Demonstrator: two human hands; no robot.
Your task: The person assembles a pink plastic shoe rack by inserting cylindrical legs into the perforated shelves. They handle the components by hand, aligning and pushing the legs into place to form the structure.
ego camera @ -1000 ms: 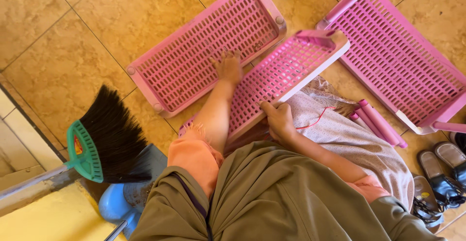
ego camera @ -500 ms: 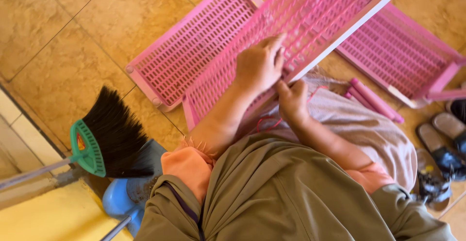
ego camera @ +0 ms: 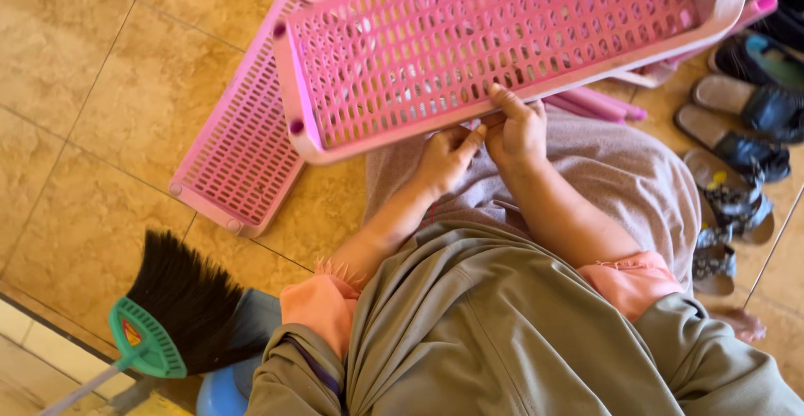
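Left hand (ego camera: 448,155): fingers pinching near edge of pink slotted plastic shelf tray (ego camera: 502,43).
Right hand (ego camera: 517,131): fingers clamped on same edge.
At 9 o'clock: second pink tray (ego camera: 239,152) on tiled floor (ego camera: 92,131).
At 7 o'clock: green-headed black broom (ego camera: 172,315).
At 3 o'clock: sandals (ego camera: 737,131).

The picture is bright, with warm daylight all over. The tan floor (ego camera: 100,131) shines a little at the far left. The pink tray (ego camera: 502,39) glows in the sun, and a soft shadow lies under its near edge. The hands look sharp, with small dark shadows between the fingers. The broom (ego camera: 180,307) bristles look very dark. The sandals (ego camera: 737,131) on the right sit in dimmer light. The corners bend a bit and look slightly soft.
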